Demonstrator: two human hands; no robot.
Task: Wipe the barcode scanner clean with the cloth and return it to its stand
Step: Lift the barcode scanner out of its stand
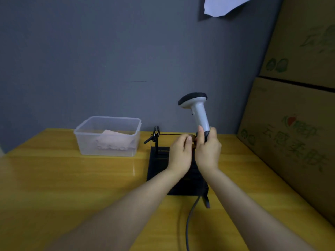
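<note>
A white barcode scanner (196, 107) with a black head stands upright above the table, head up. My right hand (208, 151) is shut around the bottom of its handle. My left hand (179, 153) sits right beside it, fingers curled at the handle's base; what they touch is hidden. Under both hands lies the black stand (159, 160), with a flat base and a thin upright clip post at its back left. The pale pink cloth (116, 141) lies folded inside a clear plastic tub (108, 124) at the left.
A dark cable (190, 218) runs from the stand's front toward me over the yellow wooden table (63, 187). Stacked cardboard boxes (290, 124) wall off the right side. A grey wall stands behind, with a sheet of paper (223, 6) pinned up high.
</note>
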